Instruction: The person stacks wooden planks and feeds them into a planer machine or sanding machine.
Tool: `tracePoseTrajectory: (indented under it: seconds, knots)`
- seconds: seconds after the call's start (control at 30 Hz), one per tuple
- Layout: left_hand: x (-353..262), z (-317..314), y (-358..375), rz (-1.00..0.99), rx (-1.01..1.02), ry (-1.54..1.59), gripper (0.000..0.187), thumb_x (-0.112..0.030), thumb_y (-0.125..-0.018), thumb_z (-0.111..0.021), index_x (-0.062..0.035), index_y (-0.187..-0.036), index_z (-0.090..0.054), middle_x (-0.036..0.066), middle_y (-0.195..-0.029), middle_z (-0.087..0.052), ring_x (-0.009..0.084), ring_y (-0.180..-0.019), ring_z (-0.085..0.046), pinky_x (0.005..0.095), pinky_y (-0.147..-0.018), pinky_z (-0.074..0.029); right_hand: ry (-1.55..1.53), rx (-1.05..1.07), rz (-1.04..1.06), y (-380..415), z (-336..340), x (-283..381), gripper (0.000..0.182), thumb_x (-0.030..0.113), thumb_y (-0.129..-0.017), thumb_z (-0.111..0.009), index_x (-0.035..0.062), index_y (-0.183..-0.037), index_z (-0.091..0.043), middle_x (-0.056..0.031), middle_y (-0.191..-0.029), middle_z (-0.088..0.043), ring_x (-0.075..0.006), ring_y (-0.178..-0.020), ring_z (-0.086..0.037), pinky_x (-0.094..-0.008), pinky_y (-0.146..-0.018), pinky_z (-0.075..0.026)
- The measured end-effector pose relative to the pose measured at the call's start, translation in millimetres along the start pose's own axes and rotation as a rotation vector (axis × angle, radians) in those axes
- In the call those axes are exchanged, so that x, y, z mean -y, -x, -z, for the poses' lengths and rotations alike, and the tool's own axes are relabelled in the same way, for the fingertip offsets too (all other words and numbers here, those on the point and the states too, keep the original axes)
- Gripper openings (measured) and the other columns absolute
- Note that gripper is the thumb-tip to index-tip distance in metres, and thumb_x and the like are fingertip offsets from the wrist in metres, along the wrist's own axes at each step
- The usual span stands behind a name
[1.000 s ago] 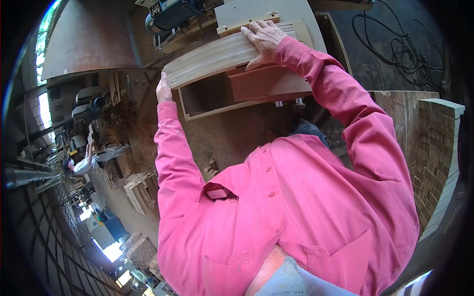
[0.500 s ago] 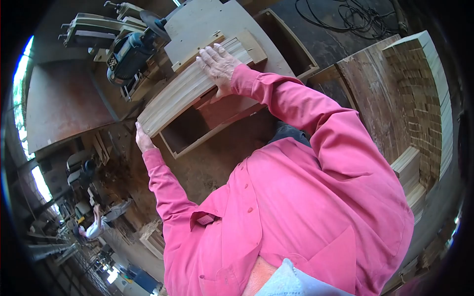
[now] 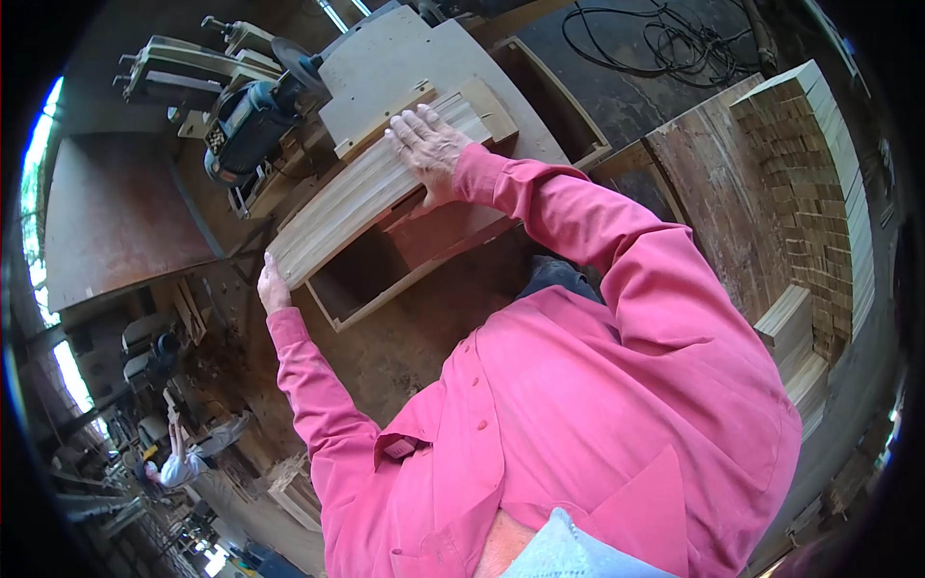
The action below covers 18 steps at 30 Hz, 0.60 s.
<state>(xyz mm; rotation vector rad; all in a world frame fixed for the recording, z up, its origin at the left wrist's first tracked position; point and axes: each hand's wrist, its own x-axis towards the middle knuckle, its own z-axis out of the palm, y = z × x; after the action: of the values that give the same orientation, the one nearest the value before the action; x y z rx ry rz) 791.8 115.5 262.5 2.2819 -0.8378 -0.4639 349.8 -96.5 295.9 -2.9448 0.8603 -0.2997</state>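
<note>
A bundle of long pale wooden strips (image 3: 332, 207) lies side by side on the machine table (image 3: 376, 58), against a wooden fence piece (image 3: 385, 118). My right hand (image 3: 431, 152) lies flat across the strips near their far end, fingers stretched out and thumb toward me. At the near left end, my left hand (image 3: 274, 285) presses against the strip ends with its fingers extended; its thumb side is partly hidden. Below the strips is an open wooden box frame (image 3: 385, 289).
A motor with a round blade or disc (image 3: 252, 120) stands left of the strips. Cut wooden pieces (image 3: 805, 193) are stacked on a board (image 3: 718, 183) at right. Black cable (image 3: 674, 48) lies coiled on the floor. Another person (image 3: 183, 462) works at far left.
The near left end of the strips has swung slightly left and down in view, with my left hand against it. My right hand stays on top, and the whole view has shifted slightly.
</note>
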Motion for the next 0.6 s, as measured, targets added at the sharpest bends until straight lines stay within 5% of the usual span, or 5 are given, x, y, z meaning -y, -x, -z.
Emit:
tracePoseTrajectory:
  seconds: [0.23,0.43,0.6]
  knots:
    - [-22,3,9,0.013,0.029,-0.153,0.065,-0.057,-0.108,-0.053,0.0025,-0.122,-0.073,0.009,-0.102,-0.075,0.0189,-0.093,-0.065,0.0363,-0.089,-0.051,-0.020,0.022,-0.007,3,5,-6,0.133,0.077,-0.068,-0.080,-0.0087,-0.158,-0.034,-0.0315,-0.163,-0.034,-0.0470,-0.155,-0.030,-0.0581,-0.130,-0.015]
    - [8,11,2,-0.054,0.058,-0.069,0.059,-0.048,-0.109,-0.057,0.0034,-0.137,-0.067,0.010,-0.129,-0.073,0.0154,-0.118,-0.064,0.0302,-0.105,-0.047,-0.083,0.041,0.010,3,5,-8,0.128,0.071,-0.070,-0.082,-0.0073,-0.159,-0.034,-0.0298,-0.164,-0.035,-0.0454,-0.157,-0.027,-0.0575,-0.131,-0.011]
    - [20,21,-12,0.006,0.099,0.081,0.050,-0.040,-0.110,-0.059,0.0037,-0.132,-0.070,0.008,-0.124,-0.073,0.0145,-0.114,-0.064,0.0304,-0.103,-0.048,-0.106,0.033,0.029,0,-1,-10,0.129,0.067,-0.068,-0.085,-0.0074,-0.159,-0.034,-0.0295,-0.164,-0.036,-0.0457,-0.157,-0.028,-0.0587,-0.131,-0.013]
